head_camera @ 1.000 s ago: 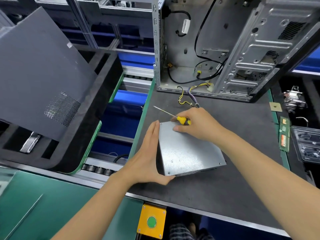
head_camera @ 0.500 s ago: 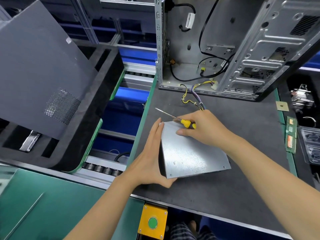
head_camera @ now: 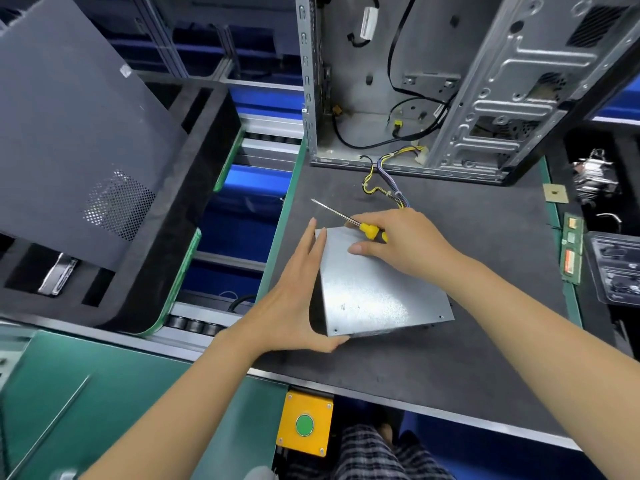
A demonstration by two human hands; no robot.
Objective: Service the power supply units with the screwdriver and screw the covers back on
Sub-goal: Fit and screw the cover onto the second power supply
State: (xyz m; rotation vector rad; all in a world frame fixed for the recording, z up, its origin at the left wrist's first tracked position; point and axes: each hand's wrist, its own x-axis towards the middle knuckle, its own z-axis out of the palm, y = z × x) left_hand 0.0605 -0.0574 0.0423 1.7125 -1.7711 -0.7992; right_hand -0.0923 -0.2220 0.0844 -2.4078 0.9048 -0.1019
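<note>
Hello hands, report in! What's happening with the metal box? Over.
Left hand flat against metal box. Right hand grips screwdriver, fingers on lid. Wires behind, nothing blocking.

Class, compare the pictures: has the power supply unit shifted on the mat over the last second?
No. The power supply unit keeps its offset from the computer case; only the camera has shifted.

The grey sheet-metal power supply unit (head_camera: 377, 289) lay on the dark work mat (head_camera: 485, 237), before the open steel computer chassis (head_camera: 485, 81). The yellow-handled screwdriver (head_camera: 349, 221) lay across its far edge, between both.
</note>
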